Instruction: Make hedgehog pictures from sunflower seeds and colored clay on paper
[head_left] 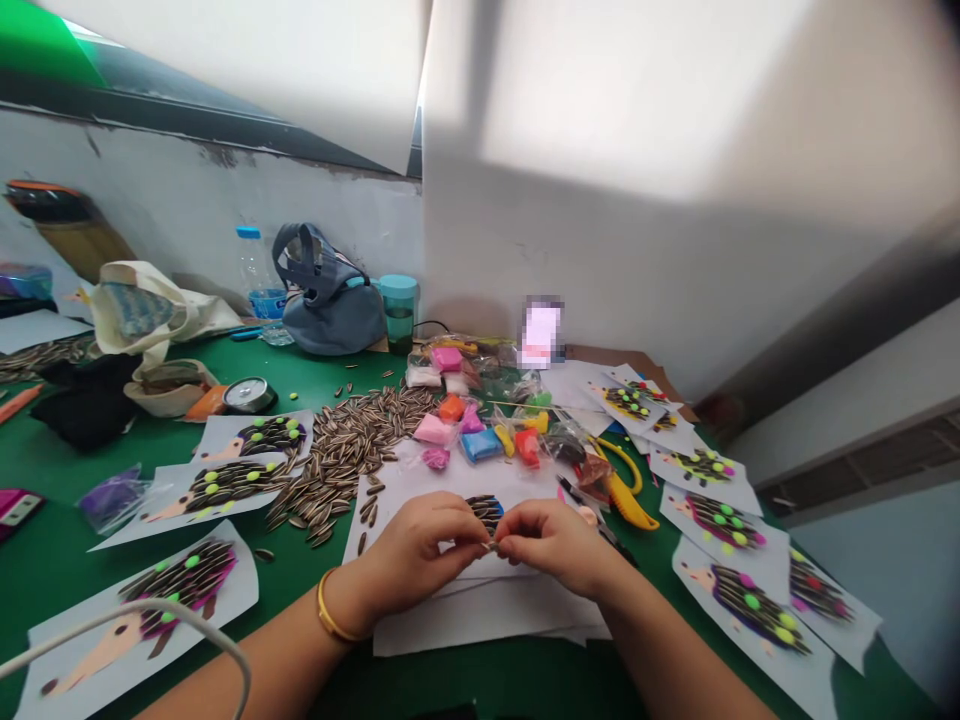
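Note:
My left hand (431, 550) and my right hand (551, 545) meet over white paper (420, 635) at the centre, fingertips pinched together around something too small to make out. Just behind the fingertips, a partly hidden patch of striped seeds on blue clay (486, 510) shows on the paper. A large pile of striped seeds (360, 430) spreads to the left of the paper, and a few loose seeds (369, 500) lie on its left edge. Behind my hands sit packets of coloured clay, among them a blue one (481, 445) and a pink one (435, 430).
Finished-looking seed hedgehogs on paper lie at the left (232, 485) and right (724, 520). Yellow-handled scissors (630, 500) and a black pen (574, 492) are right of the paper. A phone (540, 332), a lidded cup (399, 315) and a blue bag (334, 305) stand behind. A white cable (187, 612) crosses the lower left.

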